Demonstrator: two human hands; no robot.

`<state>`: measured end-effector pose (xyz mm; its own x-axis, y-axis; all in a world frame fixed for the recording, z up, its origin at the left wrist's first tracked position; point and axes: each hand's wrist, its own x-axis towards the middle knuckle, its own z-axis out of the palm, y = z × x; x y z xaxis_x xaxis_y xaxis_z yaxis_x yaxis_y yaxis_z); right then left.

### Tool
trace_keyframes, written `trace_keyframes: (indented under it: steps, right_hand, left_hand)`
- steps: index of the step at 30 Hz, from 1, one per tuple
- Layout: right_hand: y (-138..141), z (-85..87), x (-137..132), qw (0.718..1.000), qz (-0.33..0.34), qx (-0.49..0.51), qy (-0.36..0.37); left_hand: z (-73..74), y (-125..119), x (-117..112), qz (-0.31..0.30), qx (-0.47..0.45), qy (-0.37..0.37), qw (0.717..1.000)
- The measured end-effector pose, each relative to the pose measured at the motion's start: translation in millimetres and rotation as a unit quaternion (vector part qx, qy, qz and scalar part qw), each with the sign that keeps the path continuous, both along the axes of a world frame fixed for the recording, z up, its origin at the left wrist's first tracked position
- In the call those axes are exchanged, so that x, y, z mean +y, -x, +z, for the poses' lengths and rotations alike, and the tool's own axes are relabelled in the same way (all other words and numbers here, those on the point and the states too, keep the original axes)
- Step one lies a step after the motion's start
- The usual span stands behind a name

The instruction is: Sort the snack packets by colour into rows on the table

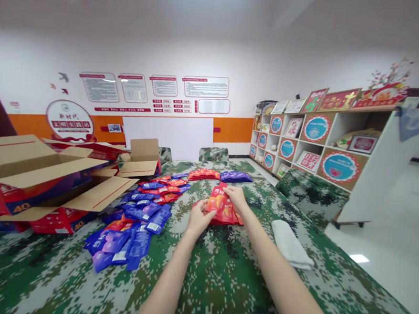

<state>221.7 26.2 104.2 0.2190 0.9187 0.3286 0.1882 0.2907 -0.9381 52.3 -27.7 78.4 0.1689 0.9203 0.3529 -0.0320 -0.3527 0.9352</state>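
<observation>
Between my two hands is a red pouch (216, 198) with orange fruit printed on it, tilted up above the table. My left hand (200, 216) pinches its lower left side, and my right hand (236, 198) grips its upper right edge. Under and behind it lie more red pouches (229, 215), partly hidden by the hands. Farther back stand a row of red pouches (204, 175) and, right of it, a row of purple-blue pouches (236, 177). On the left spreads a loose heap of blue pouches (141, 240) mixed with red ones (166, 190).
Open cardboard boxes (49, 184) crowd the table's left side. A folded white cloth (291, 244) lies right of my right forearm. The table has a camouflage cloth (218, 282). Camouflage-covered chairs (312, 195) and a shelf unit (304, 130) stand beyond its right edge.
</observation>
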Motion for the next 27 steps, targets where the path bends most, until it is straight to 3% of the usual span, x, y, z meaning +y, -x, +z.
trace_keyframes:
  steps: [4,7,10,17,27]
  right_hand:
    - [-40,1.1,1,0.999,-0.022,-0.024,0.041]
    - [-60,-11.6,7,0.995,-0.041,-0.064,0.069]
    - [-74,-30.4,16,0.988,-0.059,-0.118,0.082]
    - [-85,-59.8,30,0.961,-0.063,-0.258,0.08]
    - [-73,-60.4,35,0.918,-0.052,-0.385,0.084]
  left_hand:
    - [5.8,-31,0,0.044,0.172,-0.078,0.981]
    - [4.4,-45,-2,0.082,0.311,-0.133,0.937]
    - [-1.1,-56,-2,0.094,0.392,-0.145,0.903]
    - [-17.4,-67,-3,0.094,0.445,-0.171,0.874]
    - [-13.2,-64,-1,0.095,0.458,-0.19,0.863]
